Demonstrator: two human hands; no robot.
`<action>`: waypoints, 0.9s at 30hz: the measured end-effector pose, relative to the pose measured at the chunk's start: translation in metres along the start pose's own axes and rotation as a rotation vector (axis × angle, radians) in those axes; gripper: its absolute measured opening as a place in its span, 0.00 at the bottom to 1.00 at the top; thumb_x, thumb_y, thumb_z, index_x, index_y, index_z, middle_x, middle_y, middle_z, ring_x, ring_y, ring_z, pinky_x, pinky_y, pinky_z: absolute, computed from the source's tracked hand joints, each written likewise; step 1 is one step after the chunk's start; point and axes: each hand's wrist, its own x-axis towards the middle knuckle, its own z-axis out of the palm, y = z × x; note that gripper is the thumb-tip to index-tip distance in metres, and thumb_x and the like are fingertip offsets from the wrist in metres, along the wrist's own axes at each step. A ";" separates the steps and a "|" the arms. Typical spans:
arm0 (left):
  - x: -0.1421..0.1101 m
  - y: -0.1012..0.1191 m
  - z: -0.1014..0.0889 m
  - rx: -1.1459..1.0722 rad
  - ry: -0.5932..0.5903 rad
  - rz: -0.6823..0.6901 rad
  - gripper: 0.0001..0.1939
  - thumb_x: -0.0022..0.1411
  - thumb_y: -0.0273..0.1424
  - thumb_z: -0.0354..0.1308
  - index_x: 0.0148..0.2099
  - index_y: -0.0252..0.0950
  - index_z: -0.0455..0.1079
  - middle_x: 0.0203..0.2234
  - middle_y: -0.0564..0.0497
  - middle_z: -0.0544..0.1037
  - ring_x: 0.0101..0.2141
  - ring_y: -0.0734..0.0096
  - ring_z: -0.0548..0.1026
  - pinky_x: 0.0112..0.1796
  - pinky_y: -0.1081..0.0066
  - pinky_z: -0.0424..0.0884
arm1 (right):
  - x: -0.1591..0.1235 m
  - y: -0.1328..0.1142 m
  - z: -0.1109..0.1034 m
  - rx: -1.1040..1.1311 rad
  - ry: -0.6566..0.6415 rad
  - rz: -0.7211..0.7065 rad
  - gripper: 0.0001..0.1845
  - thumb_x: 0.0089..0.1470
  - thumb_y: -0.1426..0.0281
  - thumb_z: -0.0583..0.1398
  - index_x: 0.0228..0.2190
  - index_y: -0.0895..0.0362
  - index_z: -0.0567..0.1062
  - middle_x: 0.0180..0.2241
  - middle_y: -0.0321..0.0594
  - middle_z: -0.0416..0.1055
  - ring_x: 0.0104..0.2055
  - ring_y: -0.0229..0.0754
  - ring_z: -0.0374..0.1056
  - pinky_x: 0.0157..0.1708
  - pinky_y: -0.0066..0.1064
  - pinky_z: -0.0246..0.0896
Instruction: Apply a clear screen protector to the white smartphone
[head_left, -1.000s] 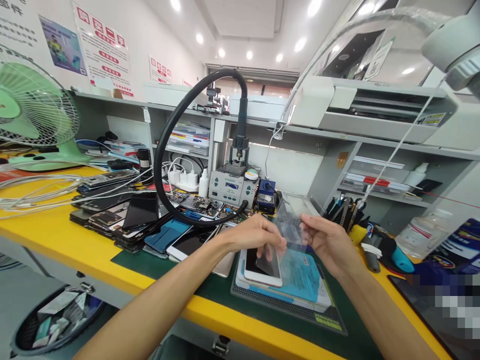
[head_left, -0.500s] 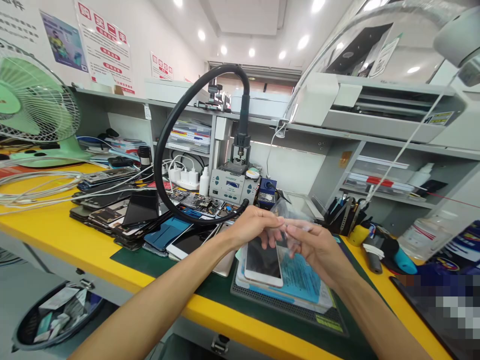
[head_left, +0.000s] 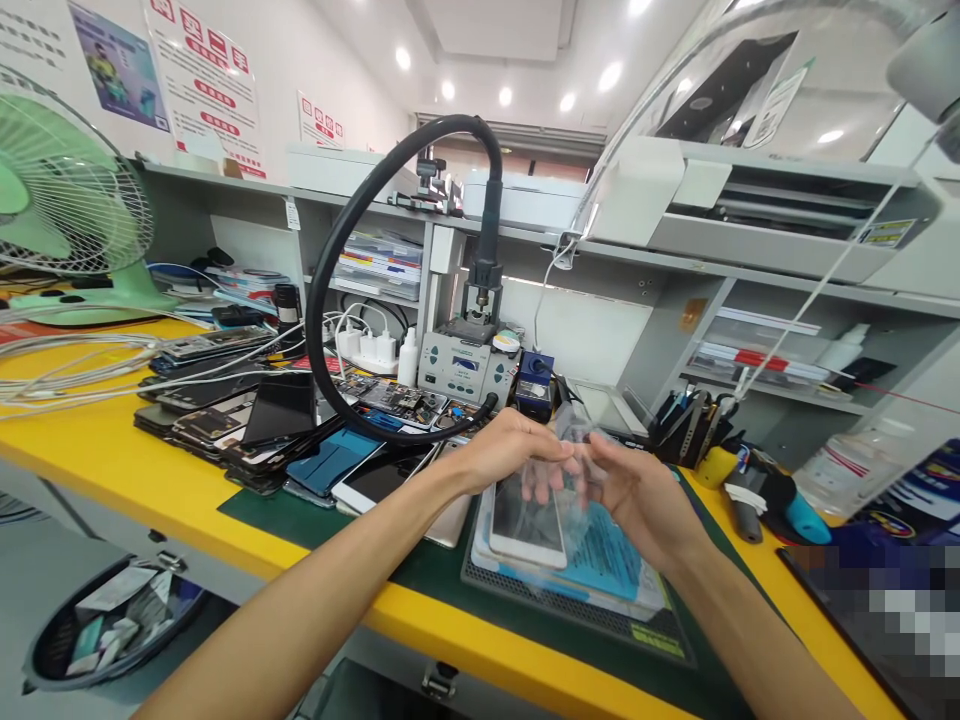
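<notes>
A thin, clear plastic film (head_left: 576,522) hangs between my two hands, above the phone. My left hand (head_left: 525,450) pinches its upper edge between thumb and fingers, and the fingertips show through it. My right hand (head_left: 637,492) is curled round the film's right side, with the thumb raised and the fingers partly behind the plastic. Below lies a white-framed phone (head_left: 527,535) with a dark screen, its upper end hidden by my hands. It rests on a blue printed packet (head_left: 611,560), which sits on a dark perforated pad (head_left: 540,597).
A green mat (head_left: 420,572) covers the yellow bench (head_left: 480,636). Stacked phones (head_left: 247,425) lie left, beside a white tablet-like device (head_left: 382,478). Behind stands a hot-air station (head_left: 465,365) with a looping black hose (head_left: 319,290). Tools (head_left: 694,425) and a clear bottle (head_left: 847,465) stand right.
The film has shifted and spread lower over the phone between my hands. My right thumb has lifted away from my left fingers. The phone lies where it was.
</notes>
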 end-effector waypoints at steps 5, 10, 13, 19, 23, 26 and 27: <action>-0.001 0.000 0.002 -0.003 0.024 -0.022 0.13 0.56 0.37 0.66 0.28 0.30 0.79 0.20 0.49 0.79 0.17 0.72 0.74 0.17 0.74 0.66 | -0.003 -0.004 0.006 -0.072 -0.080 -0.026 0.17 0.59 0.56 0.66 0.33 0.58 0.83 0.30 0.41 0.74 0.32 0.40 0.68 0.29 0.30 0.65; -0.003 0.002 0.003 0.021 -0.048 -0.050 0.13 0.55 0.37 0.67 0.29 0.30 0.79 0.21 0.49 0.79 0.19 0.73 0.75 0.17 0.76 0.67 | -0.006 -0.006 0.010 -0.139 -0.111 -0.037 0.18 0.60 0.56 0.66 0.30 0.59 0.80 0.29 0.40 0.74 0.33 0.39 0.70 0.30 0.28 0.63; -0.005 0.004 0.003 0.074 -0.088 -0.021 0.15 0.59 0.39 0.66 0.28 0.30 0.79 0.23 0.48 0.80 0.20 0.74 0.75 0.18 0.77 0.68 | -0.004 -0.004 0.009 -0.064 -0.045 0.018 0.21 0.57 0.53 0.67 0.27 0.59 0.79 0.26 0.37 0.70 0.30 0.38 0.68 0.28 0.27 0.63; -0.007 0.006 0.000 0.153 -0.203 -0.082 0.18 0.58 0.42 0.69 0.29 0.31 0.80 0.23 0.48 0.80 0.19 0.74 0.75 0.17 0.77 0.69 | 0.002 -0.006 0.006 0.099 0.176 0.087 0.16 0.58 0.58 0.67 0.31 0.59 0.81 0.25 0.36 0.71 0.26 0.36 0.66 0.25 0.27 0.66; -0.008 0.005 -0.002 0.165 -0.283 -0.160 0.15 0.58 0.40 0.70 0.31 0.31 0.81 0.22 0.49 0.80 0.19 0.75 0.75 0.17 0.78 0.68 | 0.006 -0.014 -0.003 0.196 0.329 0.081 0.13 0.64 0.65 0.62 0.30 0.59 0.81 0.24 0.35 0.72 0.22 0.33 0.64 0.20 0.25 0.64; -0.008 0.004 -0.003 0.136 -0.315 -0.211 0.09 0.57 0.34 0.70 0.33 0.32 0.80 0.22 0.52 0.79 0.21 0.75 0.77 0.16 0.80 0.67 | 0.008 -0.019 -0.008 0.247 0.382 0.060 0.10 0.63 0.67 0.63 0.30 0.57 0.80 0.24 0.34 0.73 0.21 0.32 0.64 0.19 0.24 0.64; -0.008 0.005 -0.003 0.126 -0.321 -0.218 0.08 0.56 0.33 0.70 0.33 0.32 0.80 0.22 0.52 0.78 0.21 0.75 0.77 0.16 0.81 0.67 | 0.009 -0.020 -0.009 0.251 0.400 0.064 0.09 0.63 0.68 0.63 0.31 0.57 0.79 0.24 0.33 0.73 0.20 0.32 0.65 0.18 0.23 0.64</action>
